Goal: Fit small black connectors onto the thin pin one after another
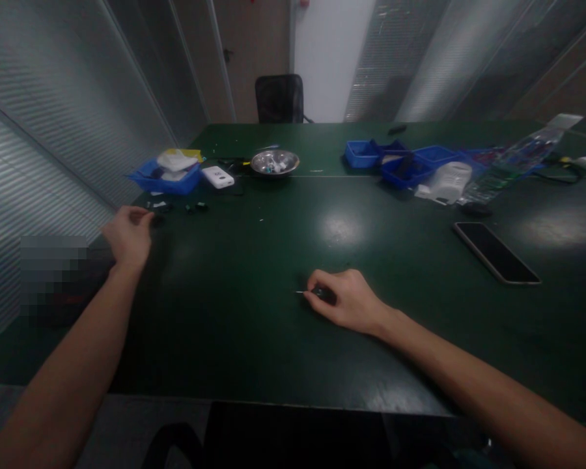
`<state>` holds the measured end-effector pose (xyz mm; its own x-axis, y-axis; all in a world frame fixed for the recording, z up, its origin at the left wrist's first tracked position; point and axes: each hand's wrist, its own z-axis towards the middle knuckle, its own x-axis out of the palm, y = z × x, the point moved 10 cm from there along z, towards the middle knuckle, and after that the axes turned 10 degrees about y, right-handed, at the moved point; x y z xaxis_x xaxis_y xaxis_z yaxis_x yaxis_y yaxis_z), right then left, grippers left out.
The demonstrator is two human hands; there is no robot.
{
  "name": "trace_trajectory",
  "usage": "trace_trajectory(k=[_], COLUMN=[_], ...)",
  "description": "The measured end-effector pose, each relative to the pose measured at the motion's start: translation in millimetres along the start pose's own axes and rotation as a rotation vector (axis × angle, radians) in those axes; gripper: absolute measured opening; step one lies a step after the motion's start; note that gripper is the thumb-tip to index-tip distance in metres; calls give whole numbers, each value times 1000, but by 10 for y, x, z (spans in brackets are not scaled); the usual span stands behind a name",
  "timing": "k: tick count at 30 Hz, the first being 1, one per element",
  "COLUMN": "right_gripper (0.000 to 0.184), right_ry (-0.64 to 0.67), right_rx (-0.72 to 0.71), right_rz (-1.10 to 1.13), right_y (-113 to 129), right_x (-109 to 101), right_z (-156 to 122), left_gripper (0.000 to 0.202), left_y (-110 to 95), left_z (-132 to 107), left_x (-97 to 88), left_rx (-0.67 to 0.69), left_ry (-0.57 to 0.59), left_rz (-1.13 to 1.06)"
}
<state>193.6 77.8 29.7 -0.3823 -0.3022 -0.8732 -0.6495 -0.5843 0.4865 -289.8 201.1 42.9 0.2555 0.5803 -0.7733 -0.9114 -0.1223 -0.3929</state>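
Observation:
At the left side of the green table (244, 352), my left hand (129, 238) has thumb and fingers drawn together at a small black piece (157, 220). Whether that piece is held or only touched is too blurred to tell. Several small dark parts (201, 206) lie just beyond these fingers. My right hand (349, 296) rests near the middle of the table, closed around a small tool with a dark handle (322, 293). Its thin pale tip (299, 292) points left out of the fingers, and most of the handle is hidden in the hand.
A blue tray (168, 184) with packets, a white device (218, 176) and a metal bowl (274, 163) of small bits stand beyond my left hand. Blue bins (362, 154), a white object (448, 181), a tilted clear bottle (517, 156) and a phone (495, 254) are on the right.

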Motion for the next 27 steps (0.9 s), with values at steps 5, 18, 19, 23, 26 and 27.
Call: trace_trajectory(k=[5, 18, 19, 23, 26, 27], right_gripper=[26, 24, 24, 24, 24, 25], right_ry=[7, 16, 13, 6, 13, 15], right_rx=[-4, -7, -6, -7, -8, -9], right_rz=[-10, 3, 1, -1, 1, 1], right_y=[10, 22, 25, 27, 19, 17], right_x=[-1, -10, -14, -19, -9, -6], right_z=[3, 2, 2, 1, 0, -1], left_gripper=[31, 38, 37, 33, 33, 33], left_y=[-75, 229, 238, 254, 341, 376], left_z=[-14, 103, 106, 109, 92, 83], left_x=[75, 317, 333, 309, 326, 340], left_rx=[65, -127, -128, -136, -232, -269], left_ry=[10, 128, 140, 121, 144, 158], left_rz=[22, -168, -164, -120, -120, -126])
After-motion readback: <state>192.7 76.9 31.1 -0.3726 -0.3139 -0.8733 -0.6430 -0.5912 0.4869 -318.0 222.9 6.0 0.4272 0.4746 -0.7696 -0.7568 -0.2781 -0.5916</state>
